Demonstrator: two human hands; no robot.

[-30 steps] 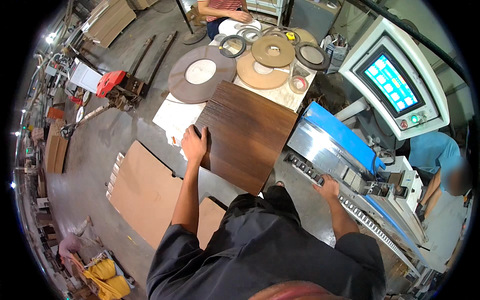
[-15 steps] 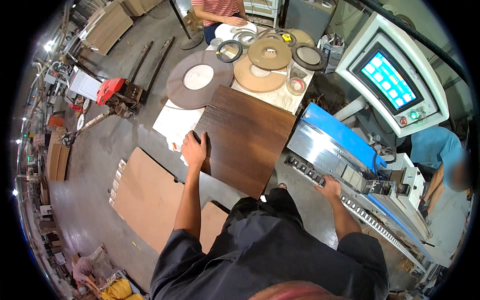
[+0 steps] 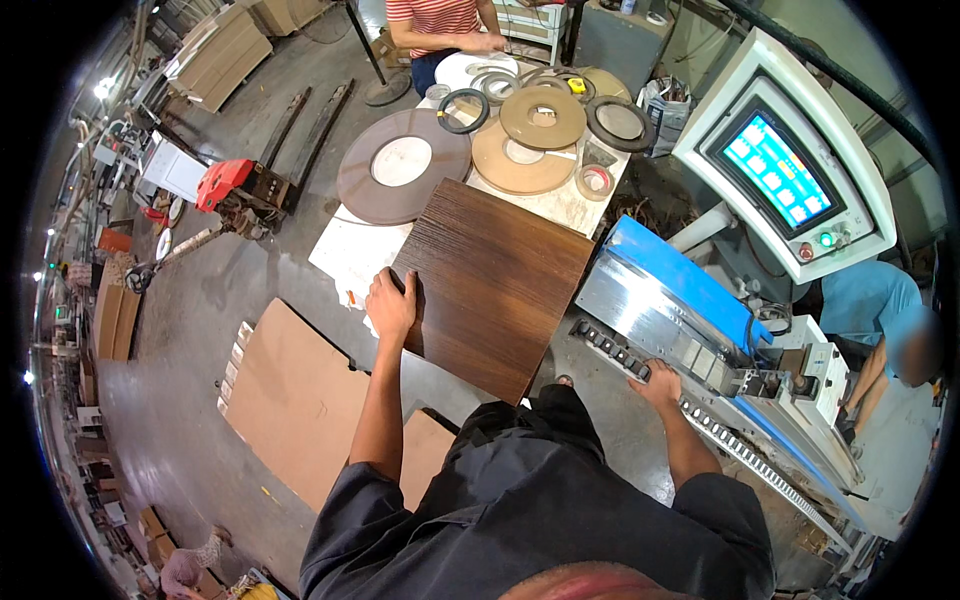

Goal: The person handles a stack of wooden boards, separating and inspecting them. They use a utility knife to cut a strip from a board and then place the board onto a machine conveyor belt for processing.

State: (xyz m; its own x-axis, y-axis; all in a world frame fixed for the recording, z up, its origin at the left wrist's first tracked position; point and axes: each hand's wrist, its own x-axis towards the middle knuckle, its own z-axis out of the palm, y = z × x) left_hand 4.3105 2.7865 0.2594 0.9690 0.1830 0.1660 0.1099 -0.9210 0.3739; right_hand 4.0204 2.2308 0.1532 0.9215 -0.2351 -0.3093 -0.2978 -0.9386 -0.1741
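A square dark brown wood-grain panel (image 3: 500, 290) lies tilted across the near end of a white table (image 3: 345, 250), its near corner jutting out toward my body. My left hand (image 3: 391, 305) grips the panel's left edge, thumb on the top face and fingers along the side. Off to the right, my right hand (image 3: 658, 384) is curled over the roller rail (image 3: 720, 432) along the front of an edge-banding machine (image 3: 640, 290). The undersides of the panel and of my right fingers are hidden.
Rolls of edge banding (image 3: 403, 165) cover the table's far part. A control screen (image 3: 775, 170) overhangs the machine. Cardboard sheets (image 3: 300, 400) lie at left, beyond them a red pallet jack (image 3: 225, 185). Co-workers stand behind the table (image 3: 440, 25) and at the machine's right (image 3: 870, 310).
The view has shifted slightly. Both my hands keep their places on the panel and the rail. The striped-shirt co-worker's hand has moved slightly right.
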